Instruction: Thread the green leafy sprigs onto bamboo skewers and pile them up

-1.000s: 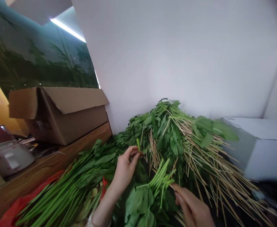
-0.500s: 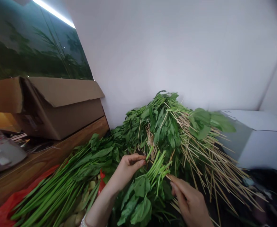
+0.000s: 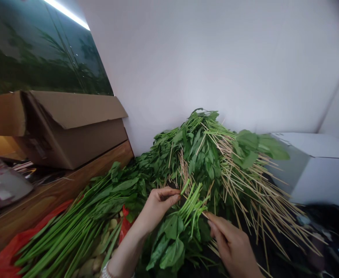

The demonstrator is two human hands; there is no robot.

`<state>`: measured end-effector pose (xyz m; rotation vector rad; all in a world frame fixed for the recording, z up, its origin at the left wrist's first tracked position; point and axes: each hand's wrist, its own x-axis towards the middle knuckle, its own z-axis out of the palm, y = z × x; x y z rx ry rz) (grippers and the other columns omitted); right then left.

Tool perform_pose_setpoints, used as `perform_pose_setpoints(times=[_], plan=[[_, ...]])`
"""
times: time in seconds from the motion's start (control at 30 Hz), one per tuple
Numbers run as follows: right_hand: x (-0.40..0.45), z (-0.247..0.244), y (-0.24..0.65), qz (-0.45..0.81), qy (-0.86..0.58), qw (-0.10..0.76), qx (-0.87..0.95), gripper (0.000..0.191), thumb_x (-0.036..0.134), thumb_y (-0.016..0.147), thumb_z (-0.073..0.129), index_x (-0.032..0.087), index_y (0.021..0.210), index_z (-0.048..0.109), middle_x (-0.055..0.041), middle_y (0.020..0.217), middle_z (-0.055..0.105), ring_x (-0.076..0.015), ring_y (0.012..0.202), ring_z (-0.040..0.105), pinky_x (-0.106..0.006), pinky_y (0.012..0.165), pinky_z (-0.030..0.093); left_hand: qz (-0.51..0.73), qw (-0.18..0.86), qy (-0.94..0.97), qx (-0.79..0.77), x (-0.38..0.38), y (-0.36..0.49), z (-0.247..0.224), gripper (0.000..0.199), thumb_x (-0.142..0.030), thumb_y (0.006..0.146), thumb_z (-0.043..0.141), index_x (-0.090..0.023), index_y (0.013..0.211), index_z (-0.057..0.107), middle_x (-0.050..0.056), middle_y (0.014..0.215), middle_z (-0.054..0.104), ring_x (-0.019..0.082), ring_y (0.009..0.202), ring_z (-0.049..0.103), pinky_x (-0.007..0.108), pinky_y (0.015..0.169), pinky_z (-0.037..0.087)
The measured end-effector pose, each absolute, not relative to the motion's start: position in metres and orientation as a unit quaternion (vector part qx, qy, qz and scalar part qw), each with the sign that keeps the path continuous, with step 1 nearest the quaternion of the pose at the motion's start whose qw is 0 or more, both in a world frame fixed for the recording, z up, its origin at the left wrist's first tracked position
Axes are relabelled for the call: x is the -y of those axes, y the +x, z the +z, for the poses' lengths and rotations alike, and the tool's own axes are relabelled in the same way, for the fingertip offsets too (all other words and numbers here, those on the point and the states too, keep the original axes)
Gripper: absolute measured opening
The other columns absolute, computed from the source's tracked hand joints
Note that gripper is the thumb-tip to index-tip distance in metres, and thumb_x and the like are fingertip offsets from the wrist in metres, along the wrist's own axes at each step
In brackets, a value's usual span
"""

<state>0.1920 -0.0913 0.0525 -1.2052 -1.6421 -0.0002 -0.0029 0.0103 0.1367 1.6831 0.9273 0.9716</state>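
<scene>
My left hand [image 3: 162,204] pinches a short green stem [image 3: 185,187] between thumb and fingertips. My right hand [image 3: 233,241] is closed on a thin wooden skewer [image 3: 205,214], of which only a small bit shows past the fingers. Between the two hands is a cluster of leafy green stalks [image 3: 191,204], cut ends up, with broad leaves [image 3: 172,253] hanging down toward me. The skewer's tip meets these stalks; whether it runs through all of them is hidden.
Behind my hands rises a heap of leafy greens [image 3: 204,154] with many wooden skewers [image 3: 262,204] fanning right. Long green stalks [image 3: 62,235] lie on a red bag [image 3: 5,255] at left. A cardboard box [image 3: 91,141] stands on a wooden ledge; a white box [image 3: 326,177] is at right.
The view has shifted very slightly. My left hand and its stem have moved a little to the right, toward the cluster; my right hand stays nearly in place.
</scene>
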Motion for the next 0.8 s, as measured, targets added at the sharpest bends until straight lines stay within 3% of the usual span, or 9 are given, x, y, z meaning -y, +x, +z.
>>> perform_pose_setpoints(times=[0.23, 0.53, 0.8], plan=[[0.092, 0.049, 0.192, 0.006, -0.511, 0.500, 0.700, 0.029, 0.025, 0.095, 0.043, 0.019, 0.114, 0.064, -0.0065, 0.091, 0.074, -0.0158, 0.077, 0.071, -0.021, 0.070, 0.056, 0.390, 0.423, 0.726, -0.377, -0.009, -0.002, 0.138, 0.024, -0.038, 0.069, 0.074, -0.015, 0.071, 0.076, 0.005, 0.071, 0.067, 0.016, 0.069, 0.058, 0.028, 0.070, 0.045], [0.093, 0.048, 0.189, 0.006, -0.512, 0.494, 0.703, 0.027, 0.023, 0.095, 0.042, 0.017, 0.111, 0.064, -0.0056, 0.088, 0.073, -0.0147, 0.075, 0.071, -0.020, 0.070, 0.056, 0.341, 0.598, 0.621, -0.376, -0.020, -0.007, 0.124, 0.036, -0.039, 0.058, 0.084, -0.013, 0.079, 0.074, 0.002, 0.067, 0.067, 0.010, 0.058, 0.054, 0.021, 0.060, 0.042], [0.093, 0.048, 0.188, 0.001, -0.505, 0.492, 0.709, 0.029, 0.024, 0.096, 0.039, 0.019, 0.110, 0.064, -0.0068, 0.090, 0.074, -0.0162, 0.077, 0.072, -0.021, 0.066, 0.056, 0.285, 0.571, 0.674, -0.373, -0.024, -0.009, 0.119, 0.034, -0.042, 0.062, 0.080, -0.012, 0.076, 0.073, 0.001, 0.064, 0.065, 0.011, 0.059, 0.054, 0.022, 0.060, 0.042]])
